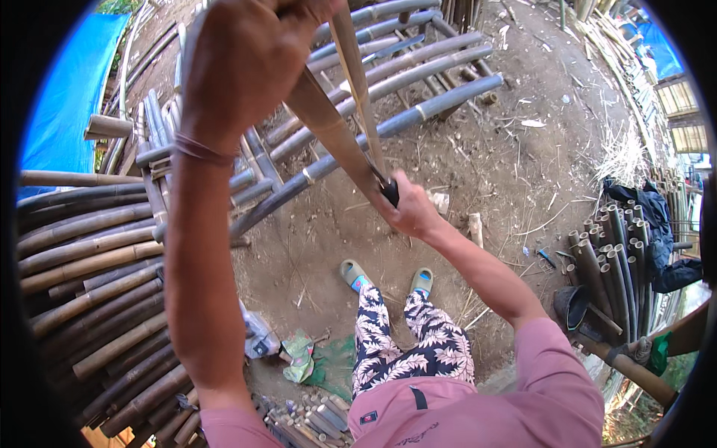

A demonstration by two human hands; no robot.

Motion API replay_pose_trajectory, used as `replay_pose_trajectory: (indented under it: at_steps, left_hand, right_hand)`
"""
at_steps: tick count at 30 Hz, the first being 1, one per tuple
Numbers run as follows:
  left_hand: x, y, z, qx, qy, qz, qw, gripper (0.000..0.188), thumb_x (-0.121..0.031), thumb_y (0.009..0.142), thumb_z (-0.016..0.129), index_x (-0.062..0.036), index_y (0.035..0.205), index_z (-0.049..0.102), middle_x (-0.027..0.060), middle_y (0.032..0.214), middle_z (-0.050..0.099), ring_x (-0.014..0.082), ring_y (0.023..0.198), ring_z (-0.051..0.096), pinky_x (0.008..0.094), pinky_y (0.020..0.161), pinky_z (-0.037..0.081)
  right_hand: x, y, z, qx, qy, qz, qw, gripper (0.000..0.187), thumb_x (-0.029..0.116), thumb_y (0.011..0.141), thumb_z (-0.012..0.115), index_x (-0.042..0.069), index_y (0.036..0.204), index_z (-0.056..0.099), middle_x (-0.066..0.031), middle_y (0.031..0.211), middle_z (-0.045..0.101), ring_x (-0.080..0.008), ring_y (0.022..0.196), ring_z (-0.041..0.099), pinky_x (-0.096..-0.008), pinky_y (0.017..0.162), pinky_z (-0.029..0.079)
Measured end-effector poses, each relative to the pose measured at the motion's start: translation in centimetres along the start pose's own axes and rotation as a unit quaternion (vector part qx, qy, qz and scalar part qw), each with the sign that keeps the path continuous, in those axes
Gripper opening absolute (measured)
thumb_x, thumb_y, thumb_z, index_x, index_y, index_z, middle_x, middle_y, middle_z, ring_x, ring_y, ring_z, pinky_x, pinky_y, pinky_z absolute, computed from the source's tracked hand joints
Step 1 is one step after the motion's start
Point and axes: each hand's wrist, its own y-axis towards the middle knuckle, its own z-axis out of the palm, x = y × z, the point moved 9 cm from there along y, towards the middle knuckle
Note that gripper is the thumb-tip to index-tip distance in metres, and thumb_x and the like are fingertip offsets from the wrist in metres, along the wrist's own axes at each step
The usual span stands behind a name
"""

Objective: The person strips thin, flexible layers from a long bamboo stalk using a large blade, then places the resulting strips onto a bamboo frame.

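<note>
My left hand (250, 63) is raised close to the camera, its fingers closed round the upper end of a split bamboo piece. The wide bamboo strip (328, 123) slants down from there to my right hand. A narrower bamboo strip (355, 78) runs beside it, and the two come together low down, near my right fist. My right hand (411, 205) is closed on the black handle of a knife (389, 192), whose short visible part lies at the split. The rest of the blade is hidden.
A rack of bamboo poles (418, 112) stands ahead. Stacked bamboo poles (97, 261) fill the left side. Upright bamboo tubes (612, 261) and a dark bucket (571, 306) stand at right. Cut bamboo pieces (321, 422) lie near my feet. A blue tarp (71, 97) hangs at far left.
</note>
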Motion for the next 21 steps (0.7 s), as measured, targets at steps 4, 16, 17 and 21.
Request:
replay_pose_trajectory:
  at_steps: [4,16,17,21]
  left_hand:
    - [-2.5,0.9,-0.1,0.012,-0.025,-0.022,0.999,0.027,-0.030,0.092,0.061,-0.0053,0.098,0.072,0.0055,0.058,0.061,0.0081,0.051,0.054,0.0258,0.045,0.040]
    - [-3.7,0.9,3.2,-0.049,0.137,0.095,0.985,0.029,-0.022,0.092,0.054,0.0019,0.078,0.064,0.0120,0.059,0.056,0.0191,0.054,0.056,0.0355,0.058,0.046]
    - [-4.7,0.5,3.1,-0.076,0.121,0.141,0.980,0.029,-0.021,0.091,0.054,0.0020,0.077,0.063,0.0126,0.059,0.056,0.0199,0.054,0.056,0.0359,0.057,0.046]
    - [-5.0,1.2,3.7,-0.028,0.069,0.090,0.993,0.027,-0.020,0.089,0.055,0.0018,0.077,0.067,0.0151,0.057,0.057,0.0240,0.053,0.057,0.0371,0.057,0.046]
  right_hand:
    - [-24.0,-3.4,9.3,0.150,-0.180,0.197,0.952,0.041,0.035,0.083,0.058,-0.003,0.098,0.058,-0.0261,0.085,0.067,-0.0419,0.079,0.067,-0.0473,0.075,0.055]
    - [-25.5,-4.8,9.5,0.175,-0.163,0.225,0.944,0.042,0.031,0.086,0.062,-0.004,0.108,0.054,-0.0254,0.089,0.068,-0.0355,0.079,0.069,-0.0430,0.072,0.056]
    - [-25.4,-5.0,9.5,0.188,-0.149,0.249,0.938,0.043,0.032,0.086,0.062,-0.003,0.110,0.053,-0.0261,0.093,0.067,-0.0365,0.084,0.069,-0.0432,0.076,0.055]
    - [-24.1,-5.8,8.2,0.209,-0.238,0.227,0.921,0.045,0.034,0.088,0.060,-0.003,0.111,0.051,-0.0278,0.107,0.064,-0.0391,0.093,0.067,-0.0447,0.079,0.055]
